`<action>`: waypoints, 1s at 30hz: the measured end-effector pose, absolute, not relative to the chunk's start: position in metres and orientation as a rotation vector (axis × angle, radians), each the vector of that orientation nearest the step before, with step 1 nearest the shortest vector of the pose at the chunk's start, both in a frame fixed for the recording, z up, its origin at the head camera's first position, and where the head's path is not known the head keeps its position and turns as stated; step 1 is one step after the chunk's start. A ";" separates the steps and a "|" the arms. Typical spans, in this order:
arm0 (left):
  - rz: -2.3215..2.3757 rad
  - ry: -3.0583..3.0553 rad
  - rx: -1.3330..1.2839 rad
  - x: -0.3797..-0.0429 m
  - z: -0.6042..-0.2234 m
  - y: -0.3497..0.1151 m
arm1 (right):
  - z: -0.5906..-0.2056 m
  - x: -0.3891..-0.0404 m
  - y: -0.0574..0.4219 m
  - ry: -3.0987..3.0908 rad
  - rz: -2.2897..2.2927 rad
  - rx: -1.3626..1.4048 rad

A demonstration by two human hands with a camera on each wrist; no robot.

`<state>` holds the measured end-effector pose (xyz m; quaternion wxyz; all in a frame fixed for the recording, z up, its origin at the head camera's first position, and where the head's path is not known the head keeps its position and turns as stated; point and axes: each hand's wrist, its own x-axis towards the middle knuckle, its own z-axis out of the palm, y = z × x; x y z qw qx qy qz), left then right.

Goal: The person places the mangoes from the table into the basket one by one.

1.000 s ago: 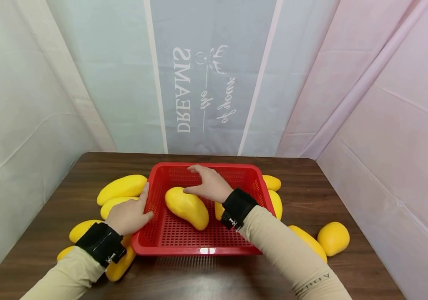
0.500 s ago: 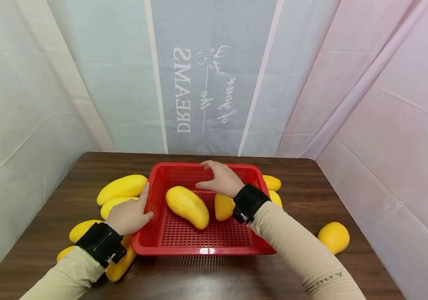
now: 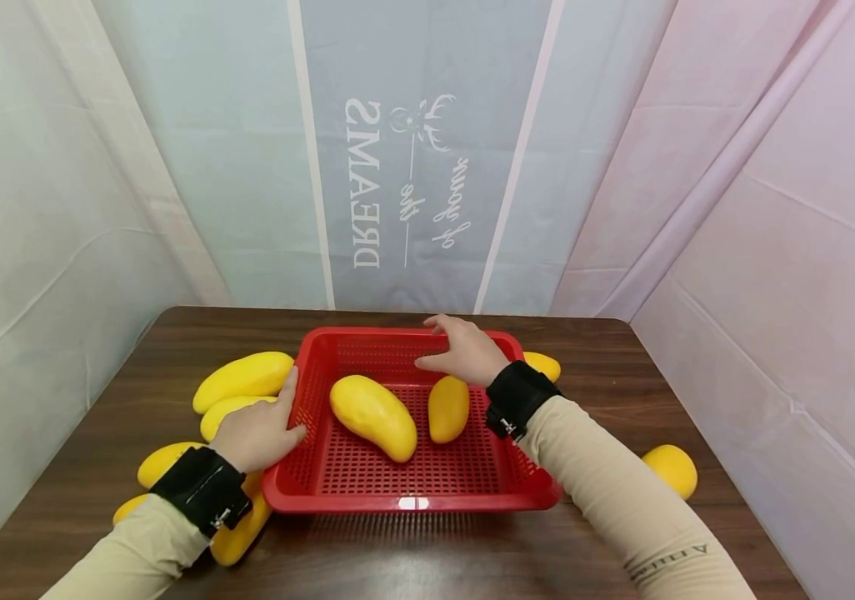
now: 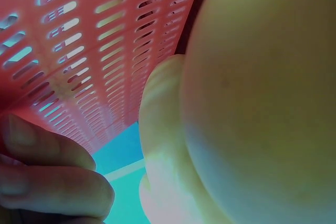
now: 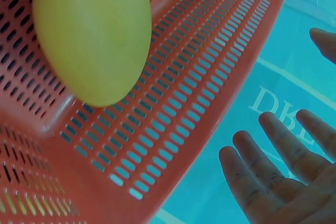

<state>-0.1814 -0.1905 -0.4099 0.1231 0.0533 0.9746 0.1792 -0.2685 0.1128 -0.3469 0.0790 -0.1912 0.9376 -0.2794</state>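
Observation:
A red plastic basket with slotted walls stands on the table. Inside it lie two yellow mangoes: a long one left of the middle and a shorter one to its right. My left hand grips the basket's left rim, thumb over the edge; in the left wrist view its curled fingers are at the outside of the wall. Over the basket's far right part hovers my right hand, holding nothing. The right wrist view shows its fingers spread apart, beyond the rim.
Several mangoes, one at the far left, lie along the basket's left side, some partly under my left arm. To the right are a mango behind the rim and another near my right sleeve. Cloth walls enclose the table.
My right hand has drawn away from the long mango, moving right and slightly back, so the shorter mango is uncovered. The left hand keeps its hold on the rim.

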 end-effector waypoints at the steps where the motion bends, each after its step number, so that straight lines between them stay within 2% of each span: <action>1: 0.522 2.844 0.158 -0.181 -0.410 -0.191 | -0.346 -0.269 0.115 2.809 -0.833 -0.572; 30: 0.541 2.837 0.147 -0.180 -0.410 -0.190 | -0.344 -0.291 0.176 2.916 -0.703 -0.365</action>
